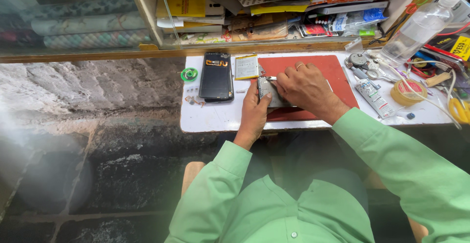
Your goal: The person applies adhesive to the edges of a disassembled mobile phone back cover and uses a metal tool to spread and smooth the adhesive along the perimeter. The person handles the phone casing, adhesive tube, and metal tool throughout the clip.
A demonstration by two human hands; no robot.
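Holding a small grey phone body (270, 95) over the red mat (338, 76), my left hand (254, 113) grips it from 7 o'clock, fingers curled shut around its lower edge and thumb up along its left side. My right hand (306, 87) lies over the phone from 3 o'clock, ring on one finger, fingertips bunched together at the phone's top edge where a thin metal tool (270, 78) shows; I cannot tell exactly how the fingers pinch it. Phone: at the mat's left border, near the middle of the white table (215, 118). Battery (246, 67), flat and silver-yellow: at 11 o'clock of the phone, just beside it, overlapping the mat's corner. Black phone (216, 76), back open: at 9 o'clock, well left of the hands, lying flat. Green reel (189, 74): at 9 o'clock of the black phone, near the table's left edge. Small loose parts (195, 100): at 7 o'clock of the black phone. Glue tube (374, 97): at 3 o'clock of the right hand, off the mat. Tape roll (409, 92): farther out at 3 o'clock. Clear bottle (421, 27): at 1 o'clock, tilted. Tangle of cables and tools (440, 71): at the table's right end. Shelf (274, 12) of packets and boxes: at 12 o'clock, behind the table. Green sleeves (391, 159) cover both my arms.
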